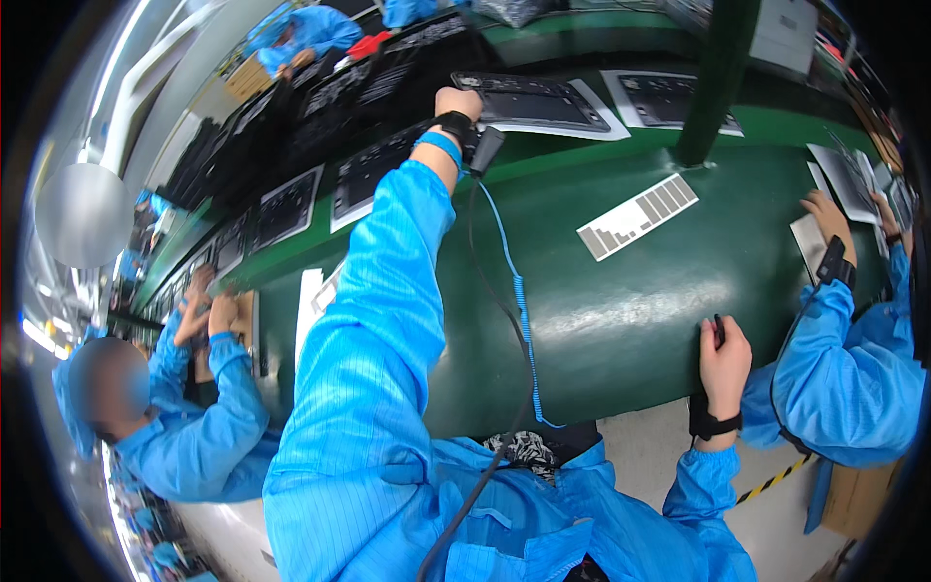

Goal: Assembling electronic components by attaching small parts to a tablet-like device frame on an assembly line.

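My left hand (458, 103) reaches far across the bench, its fingers closed at the left edge of a black tablet-like device panel (543, 105). Some of those fingers are hidden, and a white sheet (599, 105) shows under the panel's right side. A dark wristband with a blue strap (438, 145) circles that wrist; a coiled blue cord (522, 310) runs from it. Closer to me, by the bench's front edge, my right hand (725, 364) is closed around a small black rod-like tool (719, 330), mostly covered by the fingers. That wrist wears a black band (716, 422).
A white label sheet with grey blocks (638, 217) lies on the green bench (582, 310). A green post (718, 82) rises beyond it. More black panels (669, 97) line the raised far strip. Co-workers in blue work left (194, 427) and right (844, 359).
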A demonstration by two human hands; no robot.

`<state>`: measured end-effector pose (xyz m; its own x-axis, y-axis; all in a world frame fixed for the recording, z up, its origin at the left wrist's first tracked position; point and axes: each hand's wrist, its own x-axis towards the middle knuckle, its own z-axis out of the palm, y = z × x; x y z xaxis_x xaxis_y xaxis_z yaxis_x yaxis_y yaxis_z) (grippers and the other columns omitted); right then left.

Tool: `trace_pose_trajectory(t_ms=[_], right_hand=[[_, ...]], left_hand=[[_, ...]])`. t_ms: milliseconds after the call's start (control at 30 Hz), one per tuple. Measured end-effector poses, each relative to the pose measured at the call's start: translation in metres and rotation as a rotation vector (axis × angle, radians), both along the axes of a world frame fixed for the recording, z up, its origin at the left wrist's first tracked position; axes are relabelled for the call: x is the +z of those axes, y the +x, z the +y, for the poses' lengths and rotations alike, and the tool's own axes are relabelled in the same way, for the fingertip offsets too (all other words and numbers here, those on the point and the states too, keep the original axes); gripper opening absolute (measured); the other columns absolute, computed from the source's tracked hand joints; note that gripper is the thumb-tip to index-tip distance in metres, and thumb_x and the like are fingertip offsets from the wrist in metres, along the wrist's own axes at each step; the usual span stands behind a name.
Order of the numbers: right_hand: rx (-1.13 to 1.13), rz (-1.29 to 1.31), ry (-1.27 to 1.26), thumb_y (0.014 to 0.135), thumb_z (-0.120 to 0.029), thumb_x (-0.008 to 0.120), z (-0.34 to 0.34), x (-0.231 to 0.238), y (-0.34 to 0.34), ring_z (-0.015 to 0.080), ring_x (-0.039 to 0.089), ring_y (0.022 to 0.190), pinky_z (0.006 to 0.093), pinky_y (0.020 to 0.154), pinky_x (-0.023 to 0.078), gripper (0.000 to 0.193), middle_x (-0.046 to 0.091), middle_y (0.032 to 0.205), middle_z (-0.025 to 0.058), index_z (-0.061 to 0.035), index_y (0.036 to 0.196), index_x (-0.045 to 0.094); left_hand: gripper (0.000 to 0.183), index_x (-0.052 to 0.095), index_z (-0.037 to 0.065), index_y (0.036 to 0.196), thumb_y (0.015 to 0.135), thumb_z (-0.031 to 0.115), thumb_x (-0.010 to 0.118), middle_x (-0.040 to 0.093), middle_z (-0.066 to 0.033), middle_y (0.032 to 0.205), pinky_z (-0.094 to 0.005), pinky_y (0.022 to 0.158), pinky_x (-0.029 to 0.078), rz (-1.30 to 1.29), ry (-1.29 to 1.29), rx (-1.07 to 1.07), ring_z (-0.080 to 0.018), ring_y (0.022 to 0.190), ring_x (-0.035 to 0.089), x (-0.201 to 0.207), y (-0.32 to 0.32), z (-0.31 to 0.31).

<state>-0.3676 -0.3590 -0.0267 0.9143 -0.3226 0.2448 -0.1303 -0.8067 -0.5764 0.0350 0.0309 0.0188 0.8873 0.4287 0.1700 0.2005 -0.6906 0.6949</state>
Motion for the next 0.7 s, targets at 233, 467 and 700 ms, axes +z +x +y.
trace_pose_trajectory(t_ms=[233, 467, 700], right_hand=[[0.465, 0.366, 1.197, 0.097, -0.020, 0.054, 0.042, 0.050, -0.020, 0.0188, 0.070, 0.085, 0.0151, 0.040, 0.026, 0.023, 0.066, 0.104, 0.0143, -0.0003, 0.108, 0.058], [0.513, 0.268, 1.791, 0.103, -0.051, 0.033, 0.084, 0.034, -0.044, 0.0126, 0.067, 0.078, 0.0184, 0.034, 0.027, 0.056, 0.066, 0.107, 0.0125, -0.0023, 0.119, 0.055], [0.358, 0.127, 1.062, 0.099, -0.023, 0.054, 0.097, 0.009, -0.073, 0.0078, 0.059, 0.074, 0.0260, 0.060, 0.046, 0.032, 0.067, 0.089, 0.0056, 0.0050, 0.115, 0.058]], left_hand=[[0.023, 0.068, -0.007, 0.087, 0.093, 0.012, 0.055, 0.064, -0.0077, 0.068, -0.0319, 0.061, 0.046, -0.389, -0.530, -0.119, -0.0133, 0.062, 0.055, 0.077, -0.225, 0.023], [0.028, 0.062, -0.009, 0.114, 0.098, 0.011, 0.050, 0.067, -0.0070, 0.097, -0.0242, 0.078, 0.046, -0.240, -0.760, -0.131, -0.0086, 0.086, 0.057, 0.032, -0.442, -0.001], [0.037, 0.053, -0.011, 0.128, 0.101, 0.014, 0.049, 0.067, -0.0124, 0.112, -0.0262, 0.090, 0.046, -0.118, -0.627, -0.084, -0.0144, 0.100, 0.061, -0.015, -0.493, 0.018]])
